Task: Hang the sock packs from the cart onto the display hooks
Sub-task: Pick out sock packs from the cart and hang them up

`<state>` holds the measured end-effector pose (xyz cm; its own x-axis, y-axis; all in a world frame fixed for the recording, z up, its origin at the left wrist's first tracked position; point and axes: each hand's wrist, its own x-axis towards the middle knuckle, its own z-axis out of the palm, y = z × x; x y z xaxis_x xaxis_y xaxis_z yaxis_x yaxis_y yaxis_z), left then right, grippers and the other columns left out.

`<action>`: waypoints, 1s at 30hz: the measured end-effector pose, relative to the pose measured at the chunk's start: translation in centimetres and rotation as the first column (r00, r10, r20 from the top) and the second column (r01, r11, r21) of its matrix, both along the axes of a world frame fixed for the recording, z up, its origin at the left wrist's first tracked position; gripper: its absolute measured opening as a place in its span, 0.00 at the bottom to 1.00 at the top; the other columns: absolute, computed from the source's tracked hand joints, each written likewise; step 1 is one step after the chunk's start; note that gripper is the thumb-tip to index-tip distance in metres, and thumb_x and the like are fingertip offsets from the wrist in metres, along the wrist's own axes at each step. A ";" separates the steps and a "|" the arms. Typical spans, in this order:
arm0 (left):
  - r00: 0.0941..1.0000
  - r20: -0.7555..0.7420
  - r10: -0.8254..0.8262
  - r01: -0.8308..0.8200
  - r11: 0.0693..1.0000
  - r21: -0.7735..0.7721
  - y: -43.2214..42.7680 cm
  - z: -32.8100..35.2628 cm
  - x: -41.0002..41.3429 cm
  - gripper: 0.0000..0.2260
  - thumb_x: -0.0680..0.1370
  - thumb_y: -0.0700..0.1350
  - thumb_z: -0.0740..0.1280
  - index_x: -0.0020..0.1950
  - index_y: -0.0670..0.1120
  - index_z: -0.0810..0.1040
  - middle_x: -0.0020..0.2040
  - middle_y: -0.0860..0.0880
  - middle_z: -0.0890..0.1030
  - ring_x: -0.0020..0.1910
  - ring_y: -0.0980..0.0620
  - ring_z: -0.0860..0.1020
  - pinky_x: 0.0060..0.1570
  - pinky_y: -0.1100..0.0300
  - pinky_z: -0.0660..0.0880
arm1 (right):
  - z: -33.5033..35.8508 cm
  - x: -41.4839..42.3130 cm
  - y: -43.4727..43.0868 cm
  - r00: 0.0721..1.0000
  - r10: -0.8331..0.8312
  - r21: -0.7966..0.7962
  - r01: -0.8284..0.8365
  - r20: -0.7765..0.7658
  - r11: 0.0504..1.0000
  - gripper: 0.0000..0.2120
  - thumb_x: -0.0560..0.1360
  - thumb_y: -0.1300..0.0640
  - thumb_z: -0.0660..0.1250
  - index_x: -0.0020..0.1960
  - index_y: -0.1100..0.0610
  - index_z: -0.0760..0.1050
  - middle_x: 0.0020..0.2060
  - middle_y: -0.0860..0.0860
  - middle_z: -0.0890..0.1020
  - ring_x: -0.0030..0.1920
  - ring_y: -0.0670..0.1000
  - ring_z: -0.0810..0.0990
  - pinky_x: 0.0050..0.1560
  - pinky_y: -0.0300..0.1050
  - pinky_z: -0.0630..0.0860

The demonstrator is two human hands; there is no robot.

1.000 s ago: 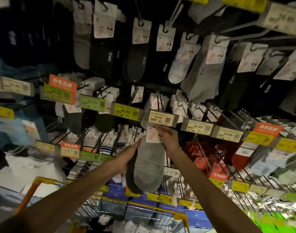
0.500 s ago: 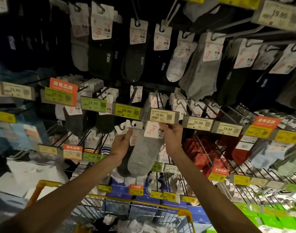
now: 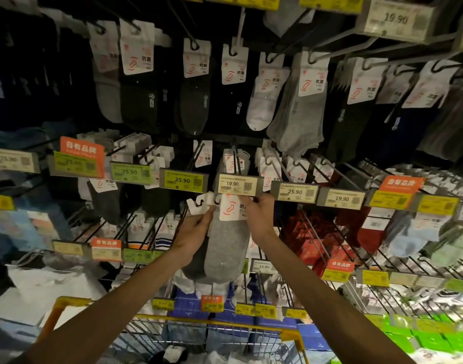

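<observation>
Grey sock pack (image 3: 226, 248) pinched: left hand (image 3: 196, 229), right hand (image 3: 259, 216), under price tag (image 3: 237, 183).

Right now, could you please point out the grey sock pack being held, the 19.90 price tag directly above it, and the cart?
grey sock pack (image 3: 226, 248): head view, grey fabric below its card.
19.90 price tag (image 3: 237, 184): head view, label's middle.
cart (image 3: 225, 324): head view, yellow front rim.

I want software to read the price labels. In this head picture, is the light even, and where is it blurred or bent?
Head view: light is uneven, the upper left corner nearly black; the 19.90 price tag and the grey sock pack at centre are sharp; labels at the far left and right edges are smeared; the wide lens splays the hooks outward.
</observation>
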<state>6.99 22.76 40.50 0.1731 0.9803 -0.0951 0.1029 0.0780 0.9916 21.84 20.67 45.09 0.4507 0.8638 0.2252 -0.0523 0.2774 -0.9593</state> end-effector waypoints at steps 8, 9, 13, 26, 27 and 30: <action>1.000 0.022 0.007 -0.009 0.997 0.079 -0.6 1.1 0.5 0.14 0.82 0.56 0.60 0.45 0.55 0.84 0.42 0.57 0.86 0.46 0.60 0.83 0.46 0.66 0.75 | -0.5 -0.1 1.1 0.991 -0.098 0.023 0.096 0.095 0.995 0.09 0.75 0.67 0.68 0.54 0.62 0.81 0.48 0.51 0.84 0.46 0.39 0.82 0.44 0.34 0.79; 1.000 0.029 0.011 -0.013 0.997 0.080 -0.6 1.1 0.6 0.14 0.82 0.56 0.60 0.45 0.55 0.84 0.42 0.57 0.86 0.46 0.59 0.83 0.47 0.65 0.75 | -0.5 -0.2 1.2 0.990 -0.100 0.022 0.099 0.095 0.995 0.08 0.75 0.67 0.69 0.52 0.61 0.82 0.46 0.50 0.84 0.44 0.38 0.82 0.42 0.33 0.78; 0.999 0.045 0.020 -0.024 0.995 0.099 -0.8 0.8 1.1 0.14 0.82 0.56 0.60 0.47 0.54 0.84 0.45 0.55 0.86 0.48 0.57 0.83 0.48 0.65 0.75 | -0.8 -0.5 1.2 0.991 -0.120 0.020 0.119 0.064 0.993 0.04 0.75 0.64 0.71 0.46 0.56 0.82 0.40 0.46 0.84 0.40 0.37 0.82 0.37 0.32 0.76; 0.996 0.078 0.044 -0.050 0.996 0.070 -0.3 0.3 1.9 0.14 0.83 0.53 0.60 0.47 0.52 0.84 0.44 0.54 0.85 0.46 0.59 0.83 0.42 0.70 0.74 | -2.5 0.6 0.0 0.980 0.058 -0.023 -0.054 0.188 0.998 0.13 0.79 0.57 0.67 0.61 0.62 0.77 0.52 0.51 0.83 0.52 0.42 0.82 0.49 0.33 0.77; 0.995 0.083 0.046 -0.052 0.996 0.073 -0.2 0.2 1.8 0.14 0.83 0.53 0.60 0.48 0.51 0.84 0.44 0.54 0.86 0.45 0.60 0.83 0.42 0.70 0.75 | -2.5 0.6 -0.2 0.984 0.087 -0.041 -0.082 0.157 0.996 0.14 0.78 0.57 0.68 0.62 0.61 0.76 0.53 0.48 0.83 0.53 0.41 0.82 0.49 0.33 0.77; 0.997 0.037 0.073 -0.076 0.992 0.101 0.6 -0.2 1.0 0.17 0.82 0.53 0.61 0.49 0.45 0.85 0.44 0.50 0.86 0.45 0.57 0.84 0.42 0.65 0.77 | -2.7 0.7 -0.2 0.986 0.153 -0.086 -0.147 0.068 0.985 0.16 0.77 0.60 0.69 0.63 0.61 0.74 0.51 0.43 0.82 0.51 0.37 0.82 0.47 0.31 0.77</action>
